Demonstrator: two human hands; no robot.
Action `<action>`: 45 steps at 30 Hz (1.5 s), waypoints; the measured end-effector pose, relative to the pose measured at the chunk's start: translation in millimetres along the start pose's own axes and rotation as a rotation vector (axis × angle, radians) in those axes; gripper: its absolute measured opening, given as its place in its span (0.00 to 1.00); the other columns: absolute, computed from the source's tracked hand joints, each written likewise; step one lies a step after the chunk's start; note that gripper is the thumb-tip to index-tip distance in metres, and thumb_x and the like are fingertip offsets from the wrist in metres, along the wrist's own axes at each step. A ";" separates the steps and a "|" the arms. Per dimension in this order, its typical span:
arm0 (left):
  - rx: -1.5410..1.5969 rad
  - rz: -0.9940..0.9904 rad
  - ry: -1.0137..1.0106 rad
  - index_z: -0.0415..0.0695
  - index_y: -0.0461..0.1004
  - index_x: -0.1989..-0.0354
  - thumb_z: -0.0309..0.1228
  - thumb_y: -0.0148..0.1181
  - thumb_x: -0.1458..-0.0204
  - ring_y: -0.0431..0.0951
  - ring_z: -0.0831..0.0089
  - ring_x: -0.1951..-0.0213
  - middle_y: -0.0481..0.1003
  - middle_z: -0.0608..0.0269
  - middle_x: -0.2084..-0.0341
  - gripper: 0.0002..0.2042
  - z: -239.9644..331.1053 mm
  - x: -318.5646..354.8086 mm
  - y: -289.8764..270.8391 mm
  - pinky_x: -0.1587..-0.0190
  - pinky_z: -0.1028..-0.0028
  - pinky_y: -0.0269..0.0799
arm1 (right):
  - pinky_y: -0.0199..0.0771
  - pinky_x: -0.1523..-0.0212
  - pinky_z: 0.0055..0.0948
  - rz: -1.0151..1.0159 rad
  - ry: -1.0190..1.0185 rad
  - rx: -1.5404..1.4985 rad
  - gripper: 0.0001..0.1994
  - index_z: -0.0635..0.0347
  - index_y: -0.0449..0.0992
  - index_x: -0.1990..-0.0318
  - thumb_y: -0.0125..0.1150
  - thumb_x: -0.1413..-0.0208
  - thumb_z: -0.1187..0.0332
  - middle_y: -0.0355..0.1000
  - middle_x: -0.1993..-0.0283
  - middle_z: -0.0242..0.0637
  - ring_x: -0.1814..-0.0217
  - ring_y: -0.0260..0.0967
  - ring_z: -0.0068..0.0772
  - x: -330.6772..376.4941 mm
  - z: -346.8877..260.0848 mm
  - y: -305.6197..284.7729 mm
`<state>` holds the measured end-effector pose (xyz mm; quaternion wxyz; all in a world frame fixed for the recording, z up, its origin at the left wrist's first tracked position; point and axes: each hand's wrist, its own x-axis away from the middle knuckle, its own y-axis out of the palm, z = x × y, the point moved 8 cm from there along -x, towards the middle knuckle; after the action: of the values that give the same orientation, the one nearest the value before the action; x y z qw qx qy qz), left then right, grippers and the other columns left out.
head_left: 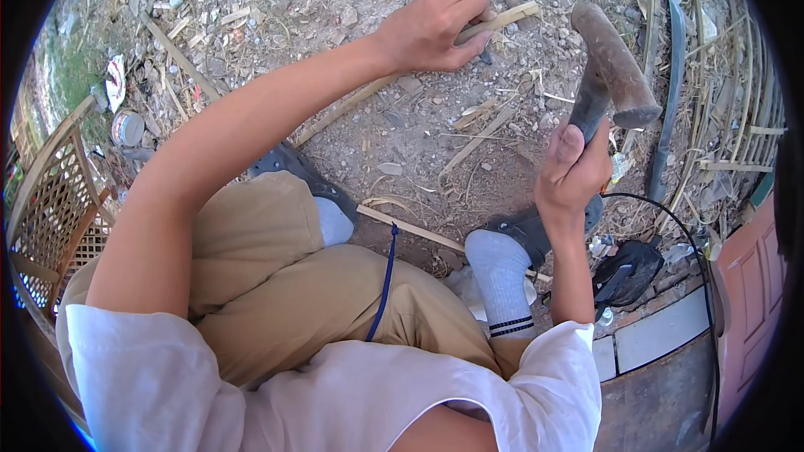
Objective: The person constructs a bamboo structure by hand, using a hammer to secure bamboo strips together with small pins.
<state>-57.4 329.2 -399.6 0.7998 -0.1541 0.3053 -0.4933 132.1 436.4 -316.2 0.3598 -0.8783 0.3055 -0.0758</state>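
Observation:
My left hand [437,29], arm stretched out ahead of me, is closed round a short split wooden strip [507,20]. One end of the strip sticks out to the right of my fingers; the rest is partly hidden in my grip. On the right, my right hand [574,169] grips a hammer by its dark handle [589,100]. The worn, rusty-brown hammer head [618,67] is raised above the ground, to the right of the strip and apart from it.
Dirt ground with stones and wood scraps spreads ahead. A woven bamboo chair [54,201] stands at left, near a can [128,128]. Bamboo strips [741,92] lie at far right. A black cable [702,276] curves past a dark bag-like thing [628,272] and a pinkish panel [751,301].

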 end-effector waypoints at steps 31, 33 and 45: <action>-0.080 -0.050 -0.039 0.37 0.71 0.56 0.28 0.67 0.41 0.82 0.58 0.65 0.73 0.53 0.65 0.12 7.8 -7.2 1.4 0.62 0.65 0.79 | 0.59 0.80 0.29 -0.302 0.616 -0.312 0.22 0.62 0.70 0.64 0.48 0.21 0.53 0.63 0.80 0.29 0.82 0.59 0.19 29.0 64.3 18.7; -0.125 -0.052 -0.030 0.37 0.70 0.55 0.30 0.66 0.40 0.82 0.57 0.64 0.74 0.52 0.64 0.12 13.8 -8.5 0.0 0.62 0.64 0.80 | 0.55 0.82 0.23 -0.290 0.665 -0.374 0.23 0.59 0.69 0.65 0.46 0.21 0.50 0.60 0.80 0.22 0.82 0.54 0.13 20.9 55.5 8.1; -0.472 -0.308 -0.189 0.32 0.69 0.55 0.30 0.64 0.42 0.83 0.49 0.59 0.77 0.45 0.64 0.15 29.8 -37.2 0.9 0.62 0.55 0.82 | 0.69 0.60 0.55 -0.628 0.294 0.455 0.23 0.73 0.73 0.61 0.53 0.25 0.54 0.73 0.72 0.60 0.66 0.70 0.71 -72.7 43.8 -65.2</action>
<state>-49.8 360.8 -364.8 0.6825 -0.4257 0.3088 -0.5075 120.7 541.2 -297.6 0.4567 -0.8067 0.0462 -0.3722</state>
